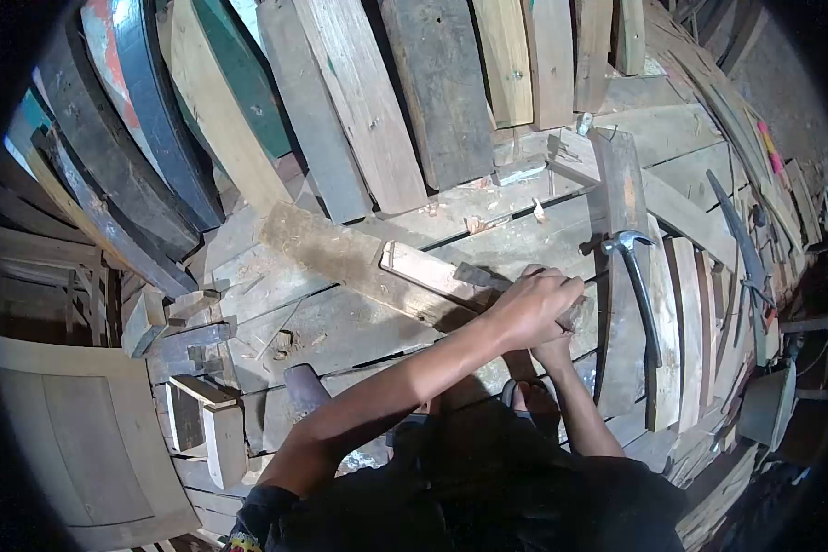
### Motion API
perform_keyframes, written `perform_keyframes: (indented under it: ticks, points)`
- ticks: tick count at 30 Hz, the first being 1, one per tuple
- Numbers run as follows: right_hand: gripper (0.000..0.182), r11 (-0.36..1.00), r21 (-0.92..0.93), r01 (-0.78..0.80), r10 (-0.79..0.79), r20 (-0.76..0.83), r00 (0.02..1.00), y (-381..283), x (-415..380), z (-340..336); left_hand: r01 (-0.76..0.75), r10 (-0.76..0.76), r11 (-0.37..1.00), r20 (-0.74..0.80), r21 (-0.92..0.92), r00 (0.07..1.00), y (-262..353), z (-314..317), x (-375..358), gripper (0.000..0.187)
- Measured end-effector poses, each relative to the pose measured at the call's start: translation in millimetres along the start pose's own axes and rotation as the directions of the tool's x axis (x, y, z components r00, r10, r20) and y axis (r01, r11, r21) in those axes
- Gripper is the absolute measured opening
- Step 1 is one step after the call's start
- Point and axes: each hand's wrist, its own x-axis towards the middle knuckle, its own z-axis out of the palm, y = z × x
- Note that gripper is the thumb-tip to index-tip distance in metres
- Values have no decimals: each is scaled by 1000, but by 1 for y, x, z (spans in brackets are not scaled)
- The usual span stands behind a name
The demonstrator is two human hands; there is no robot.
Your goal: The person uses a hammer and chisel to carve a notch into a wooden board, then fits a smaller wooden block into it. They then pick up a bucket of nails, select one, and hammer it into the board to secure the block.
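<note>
Left hand: the left hand lies uppermost, knuckles up and fingers bent well inward; what its palm grips is hidden, so I cannot tell.
Right hand: the right hand is just below the left, mostly covered by it; I cannot tell whether it is closed or what it holds.
Wood by the hands: a brownish bit shows beside the left hand's fingers, too little of it to name.
Pale strip: the pale strip slants from the middle of the plank floor toward the hands; its near end is lost behind the left hand and forearm.
Dark piece: the dark piece sits along the strip, between its far end and the left hand.
Broad board: the broad board lies under the strip, one end toward the floor's far edge.
Hammer: the hammer rests on a grey board toward the floor's right edge, claw head at the far end, apart from both hands.
Far edge: long boards stand in a row.
Left edge: small wood blocks are grouped near a framed panel.
Shavings: pale shavings are scattered beyond the strip.
Foot: a sandalled foot shows on the floor, near the right forearm.
</note>
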Motion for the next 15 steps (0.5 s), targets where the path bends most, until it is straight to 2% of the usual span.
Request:
perform_keyframes:
  ticks: [1,3,5,9,13,14,15]
  points:
    - [42,1000,-19,-8,8,11,1000,7,2,2,4,-4,1000,-6,0,1000,-4,2,-1,30]
    - [38,983,166,79,-76,-22,997,5,9,0,23,-23,1000,-38,16,999,-4,1,2,33]
    - [39,977,67,202,-203,4,979,2,17,-10,34,-32,999,-56,30,998,-4,2,5,36]
    - [40,967,157,198,-203,15,979,-26,30,-24,104,-107,993,-49,-51,993,-6,-8,13,39]
    - [42,976,148,160,-176,103,979,-31,38,-30,27,-28,1000,-73,-11,997,-13,-9,19,37]
    - [42,966,207,155,-173,70,983,-41,33,-33,40,-39,999,-127,-1,991,-12,-5,18,39]
    - [42,973,154,173,-185,66,981,-35,33,-35,100,-99,995,-87,3,991,-10,-2,16,39]
